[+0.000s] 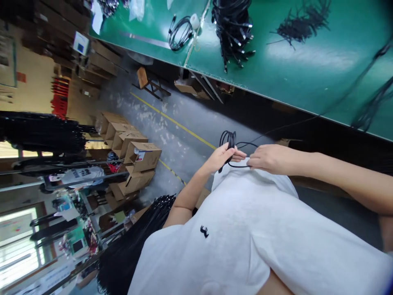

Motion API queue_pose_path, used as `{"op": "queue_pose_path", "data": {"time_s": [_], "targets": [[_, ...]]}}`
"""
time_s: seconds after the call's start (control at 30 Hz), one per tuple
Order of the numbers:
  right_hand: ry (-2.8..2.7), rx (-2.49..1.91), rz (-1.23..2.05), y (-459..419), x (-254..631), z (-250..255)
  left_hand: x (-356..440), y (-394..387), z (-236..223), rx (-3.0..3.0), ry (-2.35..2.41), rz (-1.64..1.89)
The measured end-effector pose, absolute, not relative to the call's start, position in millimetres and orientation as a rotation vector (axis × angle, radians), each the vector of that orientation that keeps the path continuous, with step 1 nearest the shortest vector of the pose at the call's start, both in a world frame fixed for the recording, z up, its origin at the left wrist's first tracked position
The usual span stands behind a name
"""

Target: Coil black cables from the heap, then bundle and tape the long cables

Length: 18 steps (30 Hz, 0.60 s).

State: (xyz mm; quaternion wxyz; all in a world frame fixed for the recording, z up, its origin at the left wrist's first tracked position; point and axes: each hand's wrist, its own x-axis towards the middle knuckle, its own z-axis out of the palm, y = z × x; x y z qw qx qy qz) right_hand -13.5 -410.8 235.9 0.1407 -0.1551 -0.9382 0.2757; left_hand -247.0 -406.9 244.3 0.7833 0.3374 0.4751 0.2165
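My left hand (224, 157) is closed around a small coil of black cable (231, 141), its loops standing up above the fingers. Close to it on the right, my right hand (265, 159) has its fingers pressed together on a strand of the same cable, at the hem of the white shirt. Two strands cross the gap between the hands. A thin black strand (285, 126) runs from near the hands up to the green table. The fingertips of the right hand are partly hidden.
On the green table (307, 78) lie a bundle of black cables (231, 28), a pile of short black ties (302, 24) and a coiled cable (180, 35). Cardboard boxes (144, 157) and a wooden stool (143, 78) stand on the floor. Black cables (135, 246) hang at the lower left.
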Motion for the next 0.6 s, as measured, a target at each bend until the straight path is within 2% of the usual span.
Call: {"op": "queue_pose_path", "data": {"time_s": [0.13, 0.3, 0.43, 0.6], "targets": [[-2.746, -0.556, 0.787, -393.3, -4.8, 234.3, -241.8, -412.7, 244.8, 0.797, 0.869, 0.216], [-2.735, -0.696, 0.728, -393.4, -8.3, 235.7, -236.7, -407.7, 246.0, 0.699, 0.841, 0.128], [-2.711, -0.812, 0.682, -387.6, -7.1, 231.9, -238.5, -405.4, 254.7, 0.603, 0.817, 0.184], [-2.522, -1.179, 0.512, -369.4, 28.2, 214.0, -265.5, -402.7, 272.2, 0.443, 0.865, 0.356]]}}
